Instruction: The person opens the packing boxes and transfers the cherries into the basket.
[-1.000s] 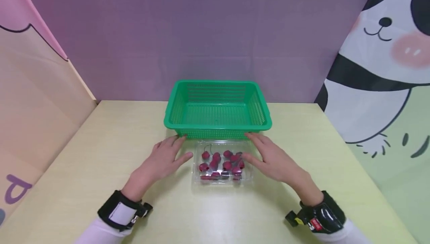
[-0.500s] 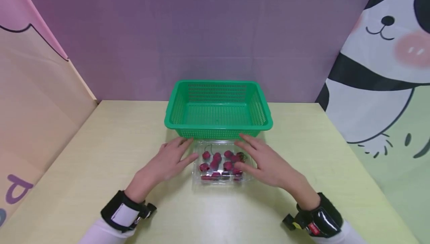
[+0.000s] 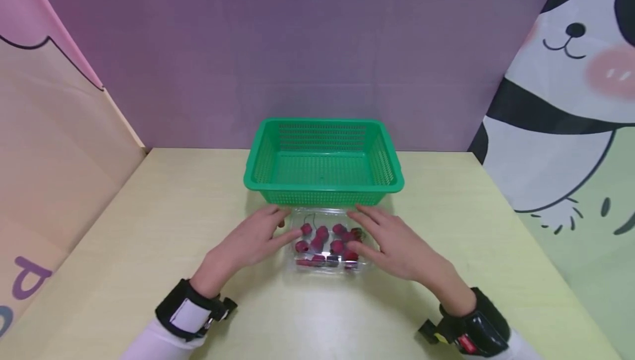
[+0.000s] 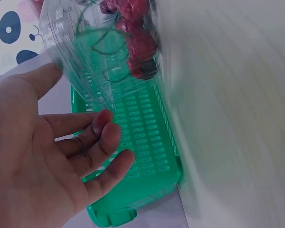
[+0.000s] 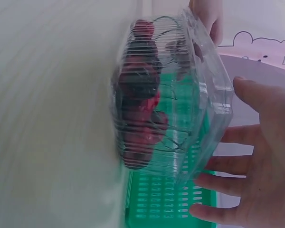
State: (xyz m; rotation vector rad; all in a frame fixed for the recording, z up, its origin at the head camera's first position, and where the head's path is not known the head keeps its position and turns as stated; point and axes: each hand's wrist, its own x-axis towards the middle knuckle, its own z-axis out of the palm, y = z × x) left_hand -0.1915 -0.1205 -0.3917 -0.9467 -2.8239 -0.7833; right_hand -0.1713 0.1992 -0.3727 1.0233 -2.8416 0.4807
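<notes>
Our left hand point(image 3: 252, 238) is easing inward, fingers loosely bent; our right hand point(image 3: 397, 244) is keeping fingers spread. We're flanking the clear box point(image 3: 322, 268) of red fruit point(image 3: 337, 247), presumably for even reach, roughly midway between side edges of the desk point(image 3: 149, 211).

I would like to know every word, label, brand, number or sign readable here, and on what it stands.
"d" or "p", tilted, uncertain: purple character on the beige backdrop.
Blue mark below it: cut off, unreadable.
Red label on the right wristband: too small to read.
Clear plastic fruit box: no readable text.
</notes>
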